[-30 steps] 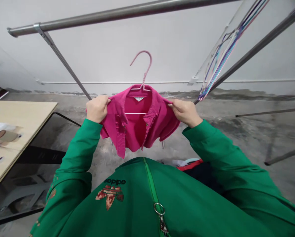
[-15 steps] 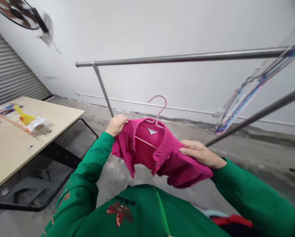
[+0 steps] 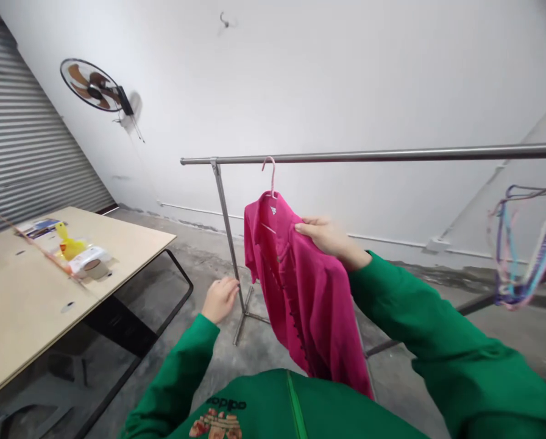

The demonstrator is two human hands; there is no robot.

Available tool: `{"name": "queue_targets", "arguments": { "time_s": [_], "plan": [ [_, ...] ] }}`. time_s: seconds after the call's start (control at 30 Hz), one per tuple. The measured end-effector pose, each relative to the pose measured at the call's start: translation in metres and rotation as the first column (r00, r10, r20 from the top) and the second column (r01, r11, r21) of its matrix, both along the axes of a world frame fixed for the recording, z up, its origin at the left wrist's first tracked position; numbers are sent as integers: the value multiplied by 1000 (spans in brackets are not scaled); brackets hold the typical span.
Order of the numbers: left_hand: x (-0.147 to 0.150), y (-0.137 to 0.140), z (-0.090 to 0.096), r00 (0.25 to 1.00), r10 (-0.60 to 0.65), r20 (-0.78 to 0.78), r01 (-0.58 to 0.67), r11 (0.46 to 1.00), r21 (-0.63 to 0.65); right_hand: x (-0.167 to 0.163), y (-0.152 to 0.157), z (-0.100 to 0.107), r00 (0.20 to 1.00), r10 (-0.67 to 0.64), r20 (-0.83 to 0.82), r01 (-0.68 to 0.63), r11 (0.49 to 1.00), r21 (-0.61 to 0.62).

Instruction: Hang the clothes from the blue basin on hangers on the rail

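A bright pink button-front shirt [image 3: 316,299] hangs from a pink hanger [image 3: 272,178], its front partly open and its lower end running down past my chest. The hanger's hook overlaps the metal rail of the clothes rack [image 3: 368,157]; whether it bears on the rail I cannot tell. My right hand [image 3: 330,241] pinches the shirt's shoulder on the right side, thumb on the near face. Left of the shirt and apart from it, my left hand [image 3: 221,299] is held loosely, fingers slightly bent, with nothing in it.
Several coloured hangers [image 3: 524,244] hang in a bunch at the right. A wooden-topped table [image 3: 136,235] stands at the left, with a yellow item [image 3: 69,245] and a tape roll [image 3: 95,268] on it. A fan [image 3: 92,85] is mounted on the wall.
The shirt and hanger have moved up to the rail and turned, so more of the shirt's length hangs in view. My left hand has let go of the shirt and dropped away.
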State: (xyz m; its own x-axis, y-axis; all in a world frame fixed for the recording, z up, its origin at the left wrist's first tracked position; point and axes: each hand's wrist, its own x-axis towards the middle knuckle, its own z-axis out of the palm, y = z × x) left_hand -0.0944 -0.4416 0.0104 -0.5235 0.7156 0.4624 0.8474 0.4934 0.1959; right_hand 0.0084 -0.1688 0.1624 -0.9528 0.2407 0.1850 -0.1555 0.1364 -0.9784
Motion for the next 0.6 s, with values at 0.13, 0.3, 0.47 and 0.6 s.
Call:
{"name": "queue_targets", "arguments": {
  "time_s": [0.13, 0.3, 0.47, 0.6],
  "plan": [
    [7, -28, -27, 995, 34, 89, -31, 999, -34, -66, -19, 9, 987, -162, -22, 163, 968, 190],
    [7, -62, -49, 986, 108, 127, -95, 989, -109, -137, -43, 18, 936, -348, -57, 314, 745, 589],
    [3, -85, -69, 979, 160, 129, -137, 976, -171, -192, -58, 9, 905, -422, -48, 347, 671, 656],
    [0, -95, -80, 973, 173, 152, -141, 969, -204, -217, -65, -2, 902, -432, -5, 314, 647, 695]
  ]
}}
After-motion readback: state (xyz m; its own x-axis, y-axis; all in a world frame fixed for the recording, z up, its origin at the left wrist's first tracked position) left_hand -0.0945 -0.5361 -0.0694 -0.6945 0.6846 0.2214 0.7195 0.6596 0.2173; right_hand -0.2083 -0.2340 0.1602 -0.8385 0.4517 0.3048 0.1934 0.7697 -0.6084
